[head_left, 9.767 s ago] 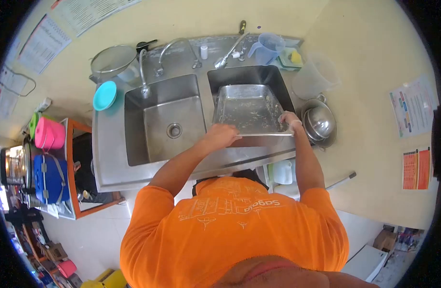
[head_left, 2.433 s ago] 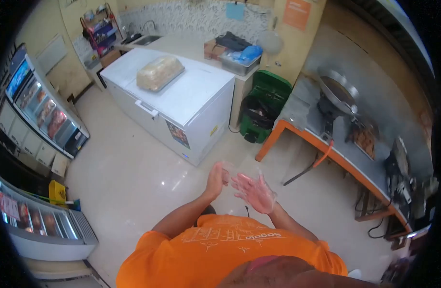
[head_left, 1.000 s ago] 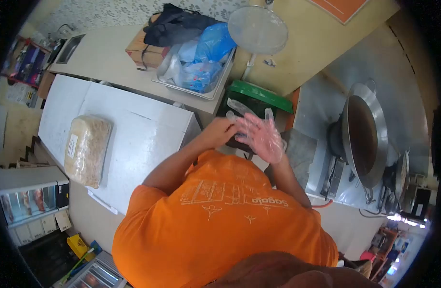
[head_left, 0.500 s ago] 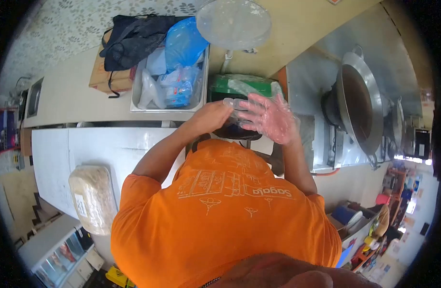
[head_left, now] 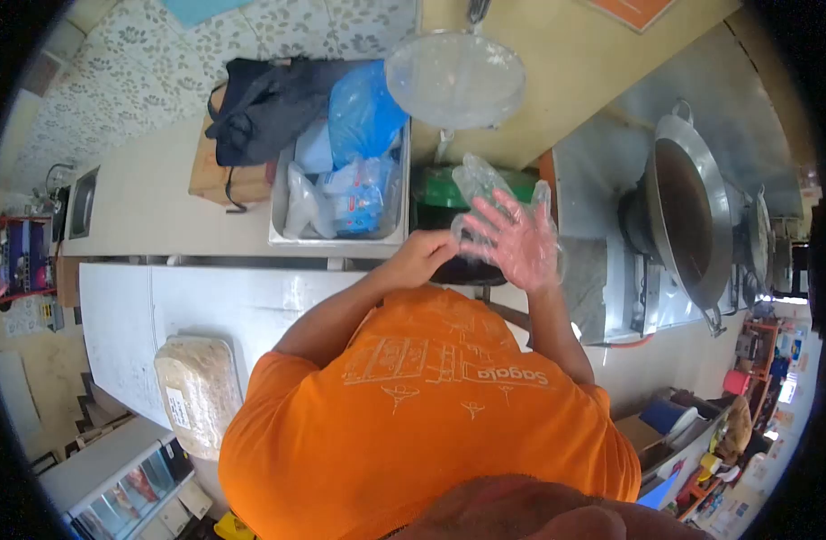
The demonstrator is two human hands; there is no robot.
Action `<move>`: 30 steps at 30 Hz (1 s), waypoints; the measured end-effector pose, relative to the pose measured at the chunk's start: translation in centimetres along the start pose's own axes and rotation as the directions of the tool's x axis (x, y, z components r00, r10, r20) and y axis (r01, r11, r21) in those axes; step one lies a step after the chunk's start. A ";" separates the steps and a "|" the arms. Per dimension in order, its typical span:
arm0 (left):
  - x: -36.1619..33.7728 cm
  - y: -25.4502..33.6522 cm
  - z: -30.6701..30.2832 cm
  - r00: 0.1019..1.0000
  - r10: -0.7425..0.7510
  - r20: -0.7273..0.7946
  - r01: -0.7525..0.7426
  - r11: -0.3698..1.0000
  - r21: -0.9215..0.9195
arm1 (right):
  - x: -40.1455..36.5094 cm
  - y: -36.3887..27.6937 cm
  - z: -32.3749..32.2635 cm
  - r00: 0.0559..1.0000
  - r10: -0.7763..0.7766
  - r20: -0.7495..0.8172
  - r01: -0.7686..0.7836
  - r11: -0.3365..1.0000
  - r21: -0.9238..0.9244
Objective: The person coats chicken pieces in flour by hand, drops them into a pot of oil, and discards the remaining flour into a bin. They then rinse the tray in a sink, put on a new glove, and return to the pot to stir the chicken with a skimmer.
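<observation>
My right hand (head_left: 518, 243) wears a loose, clear plastic glove (head_left: 474, 180), its fingers spread apart and the palm showing. Slack plastic stands out past the fingertips. My left hand (head_left: 424, 256) is bare and closed, pinching the glove's plastic on the left side of my right hand. Its fingertips are partly hidden. Behind both hands is a dark bin with a green rim (head_left: 435, 187). To the left stands a metal tray (head_left: 281, 240) holding a blue plastic bag (head_left: 366, 112) and a blue-and-white plastic packet (head_left: 354, 198).
A large wok (head_left: 714, 225) sits on the stove at right. A round, whitish lid-like disc (head_left: 455, 79) hangs on the wall ahead. A black cloth bag (head_left: 269, 117) lies over a cardboard box (head_left: 217, 175). A wrapped package (head_left: 197, 396) rests on the white surface (head_left: 125, 315) at left.
The view has shifted, so the surroundings appear lower and further right. My right fingers are spread wider, and the loose plastic stands higher. My left hand keeps hold of the glove.
</observation>
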State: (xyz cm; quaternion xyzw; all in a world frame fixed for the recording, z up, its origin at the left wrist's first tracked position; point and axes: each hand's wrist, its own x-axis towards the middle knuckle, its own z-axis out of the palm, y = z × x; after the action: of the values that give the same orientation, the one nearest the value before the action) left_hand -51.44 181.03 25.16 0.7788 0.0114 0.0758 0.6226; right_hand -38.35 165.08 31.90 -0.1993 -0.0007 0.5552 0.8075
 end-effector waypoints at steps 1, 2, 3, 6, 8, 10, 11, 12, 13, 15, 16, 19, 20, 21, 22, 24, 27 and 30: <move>-0.4 -0.5 -0.8 0.999 0.028 0.047 -0.032 0.997 0.075 | 0.3 0.2 0.0 0.998 0.050 0.043 -0.051 0.999 0.017; -1.3 -1.3 -1.6 1.000 -0.009 0.008 0.008 0.994 0.108 | 0.1 0.2 -0.5 0.996 0.065 0.065 -0.067 0.997 0.024; -0.7 -2.2 -2.1 0.999 -0.025 -0.026 0.028 0.989 0.144 | -0.3 -1.0 -1.0 0.993 0.065 0.095 -0.067 0.998 0.019; -2.3 -2.2 -5.5 0.896 -0.166 -0.412 0.181 0.984 -0.003 | 0.5 2.0 -1.3 0.968 0.182 0.171 -0.190 0.981 0.029; 0.4 -2.1 -5.5 0.825 0.133 -0.549 -0.094 0.991 0.099 | 2.0 0.8 -1.6 0.946 0.281 0.161 -0.248 0.949 -0.195; 2.8 -0.8 -5.6 0.798 0.352 -0.489 -0.216 0.925 0.313 | 2.6 1.7 -1.4 0.892 0.447 0.067 -0.385 0.830 -0.404; 3.5 -0.1 -5.7 0.820 0.403 -0.405 -0.232 0.883 0.408 | 3.2 2.1 -1.2 0.852 0.522 0.040 -0.450 0.769 -0.453; 3.2 -0.7 -6.1 0.907 0.294 -0.303 -0.152 0.897 0.415 | 3.9 3.0 -2.3 0.806 0.581 0.113 -0.493 0.764 -0.416; 3.0 -1.1 -6.4 0.966 0.169 -0.198 -0.068 0.898 0.434 | 3.8 3.3 -3.2 0.809 0.565 0.161 -0.450 0.772 -0.448; 3.6 -0.9 -6.9 0.970 0.139 -0.201 -0.019 0.863 0.505 | 3.8 3.5 -4.2 0.805 0.534 0.257 -0.352 0.780 -0.518; 3.9 -0.9 -7.5 0.970 0.130 -0.206 0.002 0.840 0.542 | 3.2 3.3 -4.5 0.826 0.461 0.323 -0.269 0.828 -0.492; 4.3 -7.7 -13.0 0.944 0.141 -0.299 0.119 0.699 0.705 | 1.6 3.3 -8.5 0.889 0.363 0.279 -0.300 0.923 -0.242; 4.1 -9.4 -15.6 0.927 0.128 -0.352 0.174 0.686 0.707 | 0.2 2.9 -9.1 0.942 0.261 0.212 -0.209 0.948 -0.238; 3.5 -9.2 -18.0 0.930 0.034 -0.367 0.288 0.553 0.782 | -1.6 2.5 -9.9 0.980 0.147 0.137 -0.113 0.967 -0.230; 2.6 -17.5 -23.6 0.915 0.028 -0.402 0.358 0.399 0.844 | -3.0 2.3 -12.3 0.995 0.049 0.086 -0.035 0.986 -0.163; 1.3 -13.9 -25.6 0.811 -0.083 -0.579 0.574 0.306 0.759 | -7.5 0.6 -13.6 0.984 -0.084 -0.154 0.053 0.980 -0.193; -0.9 -15.6 -29.9 0.606 -0.126 -0.785 0.779 0.296 0.553 | -15.5 -0.8 -18.2 0.900 -0.286 -0.329 0.224 0.951 -0.216; 1.5 -2.8 -18.7 0.413 0.131 -0.901 0.907 0.033 0.421 | -24.6 -1.3 -19.2 0.783 -0.429 -0.450 0.361 0.903 -0.233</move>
State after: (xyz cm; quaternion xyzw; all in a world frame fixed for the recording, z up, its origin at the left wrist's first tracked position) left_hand -52.18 199.92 26.54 0.7943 0.5786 0.1599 -0.0932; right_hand -42.35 136.46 20.02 -0.3829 0.1255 0.3028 0.8637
